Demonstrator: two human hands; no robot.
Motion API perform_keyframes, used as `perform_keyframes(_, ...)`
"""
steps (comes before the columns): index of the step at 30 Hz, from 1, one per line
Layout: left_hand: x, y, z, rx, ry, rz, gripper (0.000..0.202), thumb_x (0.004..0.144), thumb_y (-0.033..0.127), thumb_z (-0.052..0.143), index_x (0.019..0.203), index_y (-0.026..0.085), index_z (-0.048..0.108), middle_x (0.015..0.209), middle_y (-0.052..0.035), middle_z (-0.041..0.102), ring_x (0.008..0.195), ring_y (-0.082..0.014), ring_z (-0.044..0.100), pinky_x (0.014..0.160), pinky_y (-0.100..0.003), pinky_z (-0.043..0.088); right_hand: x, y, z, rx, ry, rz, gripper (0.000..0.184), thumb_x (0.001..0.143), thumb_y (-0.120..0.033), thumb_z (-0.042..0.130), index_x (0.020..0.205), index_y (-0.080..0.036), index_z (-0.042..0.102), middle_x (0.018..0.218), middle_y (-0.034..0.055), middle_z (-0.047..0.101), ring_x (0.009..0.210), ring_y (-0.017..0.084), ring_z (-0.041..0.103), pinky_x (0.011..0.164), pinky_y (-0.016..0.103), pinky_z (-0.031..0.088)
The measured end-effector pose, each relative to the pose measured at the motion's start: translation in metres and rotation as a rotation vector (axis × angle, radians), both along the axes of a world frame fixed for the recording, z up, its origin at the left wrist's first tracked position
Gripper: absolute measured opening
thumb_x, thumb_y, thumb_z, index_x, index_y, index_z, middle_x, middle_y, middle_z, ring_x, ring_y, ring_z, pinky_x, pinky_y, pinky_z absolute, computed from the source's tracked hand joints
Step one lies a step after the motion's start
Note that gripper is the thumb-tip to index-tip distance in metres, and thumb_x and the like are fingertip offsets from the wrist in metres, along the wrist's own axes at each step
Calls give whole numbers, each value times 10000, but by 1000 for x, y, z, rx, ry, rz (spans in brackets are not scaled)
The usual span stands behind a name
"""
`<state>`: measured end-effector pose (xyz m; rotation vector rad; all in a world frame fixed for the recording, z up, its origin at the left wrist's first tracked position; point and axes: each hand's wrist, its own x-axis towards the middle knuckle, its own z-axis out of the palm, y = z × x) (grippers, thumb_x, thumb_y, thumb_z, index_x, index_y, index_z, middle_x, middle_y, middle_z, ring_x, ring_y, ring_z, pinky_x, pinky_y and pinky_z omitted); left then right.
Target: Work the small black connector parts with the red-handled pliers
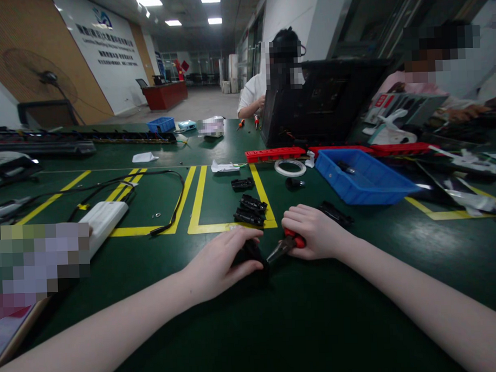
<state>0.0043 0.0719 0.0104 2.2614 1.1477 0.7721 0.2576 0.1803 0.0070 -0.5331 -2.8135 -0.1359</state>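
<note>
My left hand [230, 257] is closed around a black plastic part [255, 254], partly hidden by the fingers. My right hand [310, 231] grips the red handles of needle-nose pliers [280, 249], whose metal jaws point left and meet the part's right end. Whether the jaws pinch it, I cannot tell. Just beyond my hands lie similar black plastic pieces [250, 216], with a smaller black piece [242, 183] behind them. Another black piece [336, 213] rests behind my right wrist, and a short black cylinder [294, 183] lies farther back.
A blue bin [364, 176] with small parts stands at right, near a white ring [290, 167] and a red strip [275, 154]. A white power bank-like box [105, 218] and black cable [179, 202] lie left. Across the table a person [251, 96] sits beside a large black panel [322, 102].
</note>
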Motion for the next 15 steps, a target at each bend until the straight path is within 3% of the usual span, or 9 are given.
perform_keyframes(4, -1, 2, 1, -90, -53, 3, 369, 963, 202, 551, 1316, 224, 446, 1253, -81, 585, 1097, -215, 605, 943, -401, 521, -1, -1, 0, 23, 11, 1, 213, 788, -378, 615, 739, -212, 492, 727, 36, 532, 690, 196, 462, 644, 323, 325)
perform_keyframes(11, 0, 0, 8, -93, -1, -113, 413, 957, 211, 555, 1350, 228, 430, 1296, -90, 532, 1141, -220, 575, 972, -396, 515, 0, 0, -1, 19, 2, 1, 203, 796, -371, 601, 742, -214, 484, 727, 35, 529, 695, 196, 468, 649, 320, 325)
perform_keyframes(15, 1, -1, 8, -82, 4, -123, 326, 946, 177, 543, 1264, 208, 476, 1249, -87, 550, 1122, -216, 580, 976, -403, 516, 0, 1, -1, 36, 14, 6, 204, 804, -375, 591, 740, -212, 487, 730, 38, 533, 693, 195, 463, 645, 323, 323)
